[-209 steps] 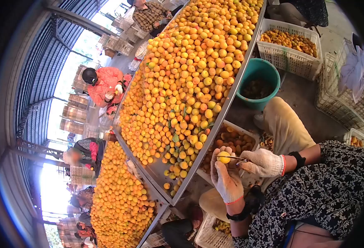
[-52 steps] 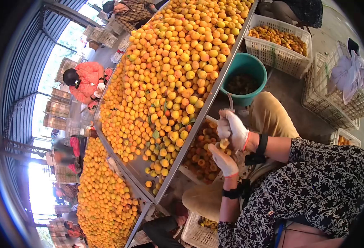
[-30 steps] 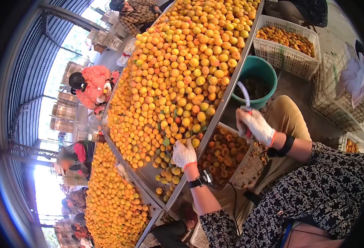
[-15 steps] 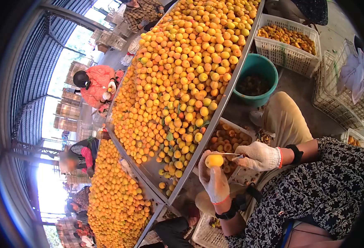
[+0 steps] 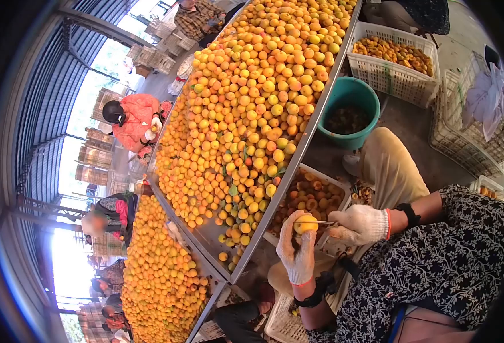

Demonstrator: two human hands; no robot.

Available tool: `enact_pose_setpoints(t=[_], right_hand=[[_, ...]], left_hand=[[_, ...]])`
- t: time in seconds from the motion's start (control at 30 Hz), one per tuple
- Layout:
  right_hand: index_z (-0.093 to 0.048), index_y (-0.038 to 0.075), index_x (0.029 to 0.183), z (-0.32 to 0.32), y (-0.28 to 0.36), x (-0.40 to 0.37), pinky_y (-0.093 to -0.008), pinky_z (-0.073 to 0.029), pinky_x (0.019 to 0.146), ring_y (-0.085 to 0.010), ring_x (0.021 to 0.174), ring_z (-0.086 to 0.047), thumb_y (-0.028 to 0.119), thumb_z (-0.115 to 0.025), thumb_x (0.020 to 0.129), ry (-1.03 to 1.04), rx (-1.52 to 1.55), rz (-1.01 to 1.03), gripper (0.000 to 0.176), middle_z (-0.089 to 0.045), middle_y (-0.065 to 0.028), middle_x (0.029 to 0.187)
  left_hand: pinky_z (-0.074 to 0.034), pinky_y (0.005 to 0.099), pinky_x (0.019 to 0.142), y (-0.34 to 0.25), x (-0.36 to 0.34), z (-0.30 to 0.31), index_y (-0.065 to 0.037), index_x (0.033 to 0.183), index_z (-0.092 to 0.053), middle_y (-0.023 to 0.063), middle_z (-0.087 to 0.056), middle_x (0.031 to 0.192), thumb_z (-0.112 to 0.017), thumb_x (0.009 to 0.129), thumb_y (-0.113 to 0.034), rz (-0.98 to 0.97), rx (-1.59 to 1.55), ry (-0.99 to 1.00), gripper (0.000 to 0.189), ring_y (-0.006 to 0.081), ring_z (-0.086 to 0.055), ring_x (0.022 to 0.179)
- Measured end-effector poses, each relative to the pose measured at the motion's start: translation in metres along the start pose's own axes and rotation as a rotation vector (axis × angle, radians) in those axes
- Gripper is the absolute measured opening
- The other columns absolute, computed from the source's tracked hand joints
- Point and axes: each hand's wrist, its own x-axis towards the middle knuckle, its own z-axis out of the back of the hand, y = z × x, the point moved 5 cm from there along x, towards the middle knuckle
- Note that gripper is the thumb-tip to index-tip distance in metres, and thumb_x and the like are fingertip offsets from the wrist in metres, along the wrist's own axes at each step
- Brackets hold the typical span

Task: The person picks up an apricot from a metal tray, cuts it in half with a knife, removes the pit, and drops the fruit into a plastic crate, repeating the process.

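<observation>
My left hand (image 5: pixel 298 254), in a whitish knit glove, holds up a yellow-orange apricot (image 5: pixel 306 223) between thumb and fingers. In my gloved right hand (image 5: pixel 362 224) is a thin metal rod or narrow blade (image 5: pixel 323 222), its far end at the apricot's side. The handle is hidden in the glove's fist. Just beyond both hands, a white crate (image 5: pixel 343 197) of halved apricots (image 5: pixel 314 191) sits beside my knee.
A metal-edged table (image 5: pixel 298 157) heaped with apricots (image 5: pixel 252 103) runs past my hands. A teal bucket (image 5: pixel 375 97) of dark scraps stands near my knee. Behind it is a white crate (image 5: pixel 401 86) of apricot pieces. Stacked crates (image 5: pixel 463 143) stand at right. Across the table, a person in orange (image 5: pixel 135 120) sits.
The apricot has turned in my left hand and shifted slightly right. The metal tool, earlier across its top edge, now points at its side. My right hand has turned a little.
</observation>
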Motion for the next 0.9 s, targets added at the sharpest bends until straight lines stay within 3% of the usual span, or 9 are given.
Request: enact_pose_setpoints(t=[0.27,0.4,0.43,0.47,0.53,0.67,0.8,0.87,0.9], right_hand=[[-0.058,0.002,0.101,-0.023,-0.016,0.013,-0.0374,-0.051,0.058,-0.0281,0.065,-0.065,0.040,-0.042,0.102,0.023,0.442,-0.034,0.041,-0.065,-0.0175,0.075],[-0.058,0.000,0.105,-0.019,-0.020,0.020,-0.0408,-0.050,0.060,-0.0307,0.067,-0.065,0.040,-0.043,0.102,0.251,0.613,-0.171,0.043,-0.064,-0.0186,0.080],[-0.057,0.000,0.104,-0.012,-0.011,0.024,-0.0426,-0.049,0.059,-0.0323,0.064,-0.063,0.041,-0.042,0.102,0.050,0.467,0.084,0.043,-0.063,-0.0194,0.079],[-0.057,0.000,0.104,-0.018,-0.011,0.021,-0.0426,-0.049,0.059,-0.0323,0.064,-0.063,0.041,-0.042,0.102,0.048,0.466,0.084,0.043,-0.063,-0.0194,0.079],[-0.055,0.001,0.101,-0.013,-0.002,0.022,-0.0420,-0.049,0.061,-0.0325,0.066,-0.061,0.038,-0.042,0.102,-0.044,0.194,-0.062,0.040,-0.063,-0.0210,0.082],[-0.053,0.002,0.100,-0.002,-0.002,0.026,-0.0415,-0.048,0.060,-0.0301,0.058,-0.057,0.047,-0.041,0.101,-0.059,0.353,0.054,0.046,-0.057,-0.0129,0.067],[-0.044,0.014,0.077,-0.011,-0.003,0.019,-0.0170,-0.027,0.032,-0.0001,0.043,-0.030,0.060,-0.040,0.097,0.678,1.121,-0.355,0.050,-0.032,0.0077,0.059],[-0.040,0.016,0.075,-0.002,0.018,0.014,-0.0161,-0.022,0.031,0.0003,0.041,-0.026,0.060,-0.040,0.097,0.596,1.006,-0.385,0.049,-0.029,0.0091,0.058],[-0.049,0.010,0.085,-0.024,-0.014,0.018,-0.0226,-0.040,0.040,-0.0081,0.049,-0.043,0.054,-0.039,0.100,0.655,1.015,-0.339,0.047,-0.043,0.0011,0.065]], left_hand=[[-0.044,0.0351,0.099,0.025,-0.012,-0.037,0.001,0.132,-0.045,0.0152,-0.059,0.121,-0.058,0.097,-0.027,0.235,-0.781,-0.244,0.047,0.0237,-0.059,0.110],[-0.044,0.0335,0.097,0.008,0.008,-0.026,-0.001,0.134,-0.040,0.0151,-0.059,0.120,-0.039,0.104,-0.036,0.219,-0.447,0.054,0.046,0.0251,-0.058,0.109],[-0.044,0.0363,0.099,0.006,0.006,-0.020,-0.001,0.135,-0.036,0.0181,-0.059,0.121,-0.034,0.104,-0.037,-0.125,0.366,0.022,0.047,0.0288,-0.059,0.110],[-0.044,0.0363,0.099,0.008,0.003,-0.030,-0.001,0.135,-0.036,0.0181,-0.059,0.121,-0.034,0.104,-0.037,-0.126,0.366,0.023,0.047,0.0288,-0.059,0.110],[-0.043,0.0379,0.101,0.020,0.002,-0.048,-0.002,0.136,-0.032,0.0204,-0.058,0.122,-0.033,0.105,-0.035,0.094,-0.506,-0.112,0.046,0.0293,-0.059,0.111],[-0.041,0.0381,0.103,-0.004,0.018,-0.041,-0.003,0.132,-0.036,0.0226,-0.058,0.123,-0.038,0.103,-0.036,0.190,-0.550,0.104,0.044,0.0304,-0.058,0.111],[-0.045,0.0390,0.098,0.018,0.020,-0.023,-0.006,0.124,-0.047,0.0220,-0.059,0.122,-0.056,0.096,-0.027,0.097,-0.670,0.343,0.037,0.0268,-0.059,0.108],[-0.048,0.0418,0.094,0.022,0.020,-0.028,-0.006,0.117,-0.048,0.0196,-0.062,0.115,-0.065,0.090,-0.037,0.192,-0.696,0.295,0.045,0.0261,-0.061,0.103],[-0.048,0.0428,0.094,0.025,0.019,-0.029,-0.006,0.113,-0.049,0.0170,-0.062,0.107,-0.065,0.090,-0.040,0.116,-0.830,0.309,0.044,0.0257,-0.061,0.099]])
